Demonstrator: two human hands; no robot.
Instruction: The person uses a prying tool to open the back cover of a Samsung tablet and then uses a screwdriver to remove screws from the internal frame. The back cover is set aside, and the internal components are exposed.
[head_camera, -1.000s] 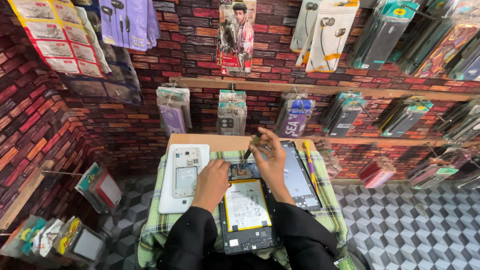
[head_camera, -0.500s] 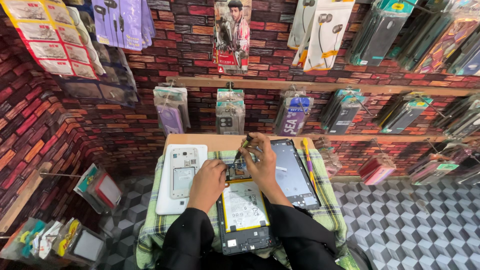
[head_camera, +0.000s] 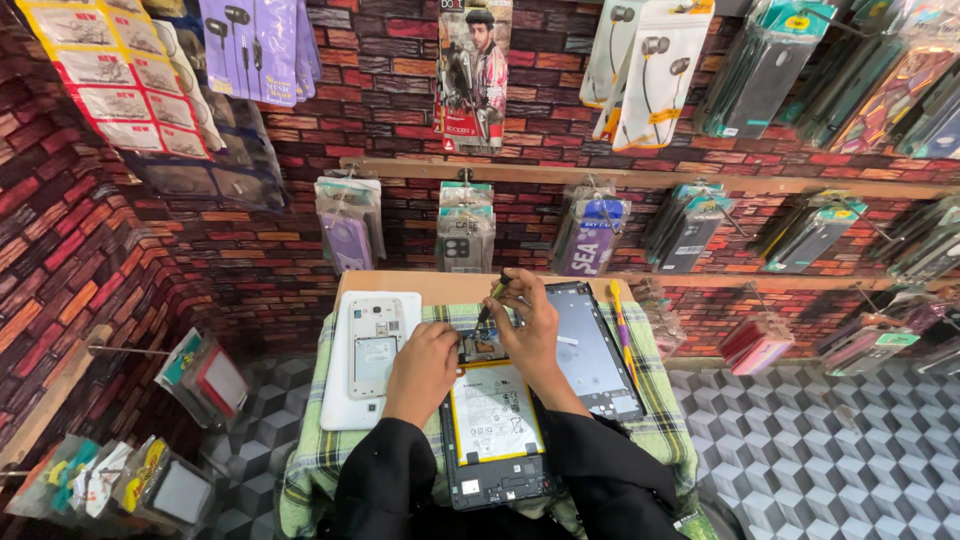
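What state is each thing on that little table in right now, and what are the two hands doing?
Opened black tablet: back off, white battery exposed, lying flat.
Dark glass screen panel: detached, flat beside the tablet.
White phone frame: stripped, lying on a white cover.
Left hand: pressing on the tablet.
Right hand: gripping a thin tool.

A small wooden table (mostly covered) carries a green checked cloth and white tray.
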